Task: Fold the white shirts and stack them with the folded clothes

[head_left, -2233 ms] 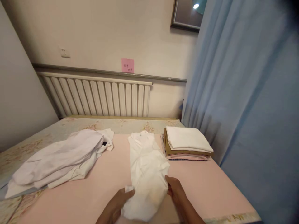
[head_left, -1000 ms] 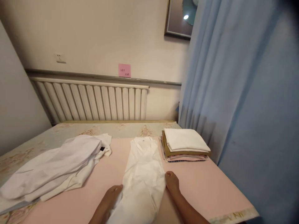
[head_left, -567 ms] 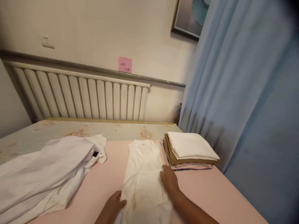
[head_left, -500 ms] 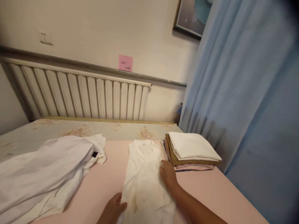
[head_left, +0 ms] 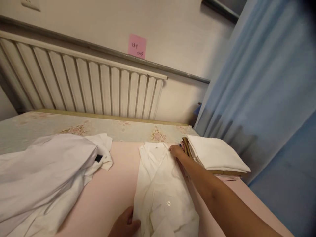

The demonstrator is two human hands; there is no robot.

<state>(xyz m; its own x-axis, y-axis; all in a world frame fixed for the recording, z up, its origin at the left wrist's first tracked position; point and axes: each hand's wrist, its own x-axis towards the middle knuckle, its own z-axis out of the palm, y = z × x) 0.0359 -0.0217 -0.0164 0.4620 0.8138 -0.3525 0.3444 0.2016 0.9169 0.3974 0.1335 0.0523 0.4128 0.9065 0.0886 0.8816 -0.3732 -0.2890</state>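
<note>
Head view gives 1 white shirt (head_left: pixel 163 187) in the middle, lying on the pink sheet (head_left: pixel 111 186) between the 2 hands. Its shape is long and narrow: the collar (head_left: pixel 147 148) is at 12 o'clock, and the long axis runs from there to about 6 o'clock, where the lower end is cut by the picture edge. From the left hand (head_left: pixel 125 224), the middle of the shirt is toward 2 o'clock; from the right hand (head_left: pixel 175 150), it is toward 6 or 7 o'clock. The right hand is the nearer of the 2 to the collar.

About the grip: the left hand appears to pinch the near left edge, with the thumb over the cloth and the fingers curled at the edge. The right hand has its fingertips at the far right edge, beside the collar; whether they pinch or only touch, I cannot tell.

Just beside the right hand, toward 3 o'clock, is the folded stack (head_left: pixel 217 153). Apart from the shirt, toward 9 o'clock, lies the heap of clothes (head_left: pixel 44 174).
</note>
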